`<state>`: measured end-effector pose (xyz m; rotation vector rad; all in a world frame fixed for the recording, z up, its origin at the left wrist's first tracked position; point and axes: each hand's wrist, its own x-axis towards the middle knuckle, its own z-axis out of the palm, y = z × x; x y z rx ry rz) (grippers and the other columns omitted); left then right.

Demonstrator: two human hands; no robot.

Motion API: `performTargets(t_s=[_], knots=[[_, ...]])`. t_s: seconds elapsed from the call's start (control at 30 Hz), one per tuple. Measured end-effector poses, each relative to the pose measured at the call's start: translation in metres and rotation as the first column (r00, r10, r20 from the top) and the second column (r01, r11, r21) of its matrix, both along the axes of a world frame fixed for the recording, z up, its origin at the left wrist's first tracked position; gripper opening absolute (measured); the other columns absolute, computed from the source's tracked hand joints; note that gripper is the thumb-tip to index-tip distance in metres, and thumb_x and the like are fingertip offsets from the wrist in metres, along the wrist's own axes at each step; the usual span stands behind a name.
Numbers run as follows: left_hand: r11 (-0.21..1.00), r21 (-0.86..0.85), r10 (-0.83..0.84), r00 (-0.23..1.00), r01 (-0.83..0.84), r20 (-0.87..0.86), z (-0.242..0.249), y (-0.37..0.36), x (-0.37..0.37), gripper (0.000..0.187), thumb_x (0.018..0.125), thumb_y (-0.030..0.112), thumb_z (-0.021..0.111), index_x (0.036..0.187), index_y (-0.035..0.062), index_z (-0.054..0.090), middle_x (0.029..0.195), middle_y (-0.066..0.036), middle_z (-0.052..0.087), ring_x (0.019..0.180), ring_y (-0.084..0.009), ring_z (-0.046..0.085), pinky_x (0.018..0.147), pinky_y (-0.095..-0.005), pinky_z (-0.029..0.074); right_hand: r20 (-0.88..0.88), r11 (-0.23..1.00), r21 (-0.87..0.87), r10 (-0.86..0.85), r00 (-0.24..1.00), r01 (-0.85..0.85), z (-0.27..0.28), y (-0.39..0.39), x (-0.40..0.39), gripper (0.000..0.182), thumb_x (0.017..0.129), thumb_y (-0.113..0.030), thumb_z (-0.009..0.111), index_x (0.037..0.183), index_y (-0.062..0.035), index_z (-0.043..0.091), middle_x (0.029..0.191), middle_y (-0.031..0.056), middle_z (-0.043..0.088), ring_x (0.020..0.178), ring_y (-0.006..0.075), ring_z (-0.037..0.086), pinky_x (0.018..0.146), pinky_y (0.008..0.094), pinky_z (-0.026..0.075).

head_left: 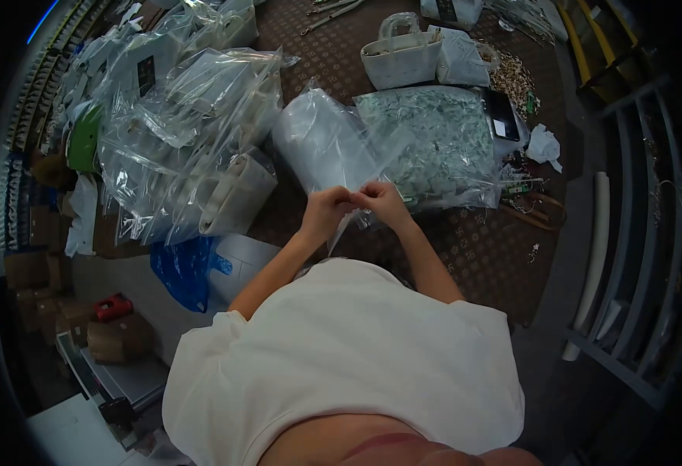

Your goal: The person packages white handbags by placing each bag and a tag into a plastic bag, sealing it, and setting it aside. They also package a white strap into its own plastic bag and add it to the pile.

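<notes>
My left hand [327, 213] and my right hand [385, 204] meet at the table's near side, fingers pinched together on the near edge of a clear plastic bag [321, 132]. The bag lies puffed out beyond my hands. Whether anything small sits between my fingertips cannot be made out. Just right of the bag, and partly under its edge, is a large clear bag of pale green pieces [442, 132]. To the left, a white handbag [240, 190] leans inside clear plastic, close to my left forearm.
A heap of plastic-wrapped bags [193, 101] covers the table's left side. A white handbag [403, 58] stands at the back, near a pile of small gold-coloured parts [511, 78]. A dark phone-like device [501, 115] and crumpled white paper [543, 146] lie right. Metal racking [628, 225] flanks the table.
</notes>
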<state>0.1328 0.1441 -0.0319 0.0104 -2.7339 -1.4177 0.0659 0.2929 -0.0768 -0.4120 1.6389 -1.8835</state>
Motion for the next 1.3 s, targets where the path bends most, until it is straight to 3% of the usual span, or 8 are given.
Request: performTargets(t_s=[0.17, 0.3, 0.53, 0.77, 0.83, 0.9, 1.1, 1.3], knots=[[0.759, 0.586, 0.129, 0.948, -0.283, 0.291, -0.007, 0.007, 0.013, 0.004, 0.078, 0.003, 0.059, 0.076, -0.0005, 0.058, 0.064, -0.003, 0.058, 0.056, -0.0092, 0.053, 0.051, -0.0233, 0.043, -0.145, 0.999, 0.029, 0.019, 0.989, -0.015, 0.015, 0.009, 0.015, 0.016, 0.078, -0.015, 0.063, 0.072, -0.0001, 0.061, 0.062, 0.0016, 0.058, 0.056, 0.0062, 0.049, 0.052, 0.0218, 0.039], [0.722, 0.355, 0.632, 0.775, -0.594, 0.011, -0.032, -0.039, -0.007, 0.006, 0.082, 0.003, 0.053, 0.078, -0.0024, 0.053, 0.063, -0.003, 0.054, 0.054, -0.0096, 0.050, 0.050, -0.0250, 0.041, -0.280, 0.980, 0.164, -0.066, 0.958, 0.115, 0.028, 0.030, 0.046, 0.018, 0.076, -0.015, 0.063, 0.068, 0.0006, 0.057, 0.057, 0.0018, 0.050, 0.053, 0.0094, 0.044, 0.050, 0.0252, 0.037], [0.922, -0.169, 0.238, 0.856, -0.348, -0.459, 0.014, 0.016, -0.001, 0.005, 0.084, 0.005, 0.050, 0.086, 0.0001, 0.050, 0.072, -0.015, 0.053, 0.063, -0.0292, 0.055, 0.057, -0.0341, 0.044, -0.931, 0.703, 0.066, -0.212, 0.297, 0.708, 0.041, 0.018, 0.015, 0.010, 0.076, -0.008, 0.055, 0.082, 0.0010, 0.056, 0.061, 0.0135, 0.056, 0.061, 0.0366, 0.055, 0.057, 0.0445, 0.043], [0.924, -0.290, 0.113, 0.903, -0.249, -0.414, 0.000, -0.016, 0.012, 0.004, 0.081, 0.000, 0.049, 0.085, -0.0013, 0.048, 0.080, -0.019, 0.051, 0.073, -0.0379, 0.053, 0.061, -0.0420, 0.044, -0.078, 0.713, 0.038, -0.696, 0.714, 0.700, 0.034, 0.061, -0.074, 0.016, 0.079, -0.014, 0.061, 0.079, 0.0011, 0.061, 0.055, 0.0051, 0.056, 0.051, 0.0137, 0.054, 0.049, 0.0311, 0.042], [0.863, -0.336, 0.194, 0.861, -0.377, -0.470, 0.007, -0.029, 0.003, 0.005, 0.083, 0.003, 0.049, 0.083, -0.0016, 0.049, 0.073, -0.018, 0.052, 0.063, -0.0335, 0.054, 0.056, -0.0392, 0.043, -0.552, 0.616, 0.383, -0.445, 0.705, 0.688, 0.056, 0.068, -0.061, 0.016, 0.078, -0.013, 0.061, 0.091, -0.0026, 0.061, 0.070, 0.0066, 0.060, 0.067, 0.0178, 0.058, 0.060, 0.0324, 0.045], [0.909, -0.185, 0.297, 0.892, -0.373, -0.342, 0.024, -0.032, -0.008, 0.007, 0.086, 0.006, 0.047, 0.085, -0.0011, 0.047, 0.069, -0.015, 0.052, 0.057, -0.0289, 0.054, 0.052, -0.0363, 0.043, -0.983, 0.513, 0.069, -0.111, 0.146, 0.855, 0.073, 0.054, -0.045, 0.031, 0.075, -0.017, 0.064, 0.103, -0.0060, 0.057, 0.093, 0.0093, 0.058, 0.088, 0.0227, 0.055, 0.075, 0.0354, 0.043], [0.735, 0.544, 0.464, 0.885, -0.405, 0.032, 0.059, -0.048, -0.047, 0.013, 0.093, 0.016, 0.038, 0.091, 0.0027, 0.039, 0.057, -0.004, 0.046, 0.042, -0.0111, 0.046, 0.040, -0.0241, 0.039, -0.795, 0.850, 0.527, 0.486, 0.365, 0.017, 0.054, 0.001, 0.008, 0.035, 0.070, -0.015, 0.066, 0.102, -0.0059, 0.055, 0.078, 0.0089, 0.058, 0.077, 0.0258, 0.056, 0.073, 0.0370, 0.043], [0.603, 0.616, 0.686, 0.723, -0.508, -0.075, 0.071, -0.091, -0.089, 0.013, 0.092, 0.016, 0.042, 0.090, 0.0033, 0.041, 0.059, -0.001, 0.045, 0.044, -0.0081, 0.040, 0.041, -0.0204, 0.032, -0.854, 1.000, -0.021, -0.021, 0.520, 0.006, 0.103, -0.003, -0.016, 0.014, 0.081, -0.012, 0.058, 0.089, -0.0008, 0.059, 0.073, 0.0098, 0.058, 0.067, 0.0209, 0.058, 0.061, 0.0296, 0.046]])
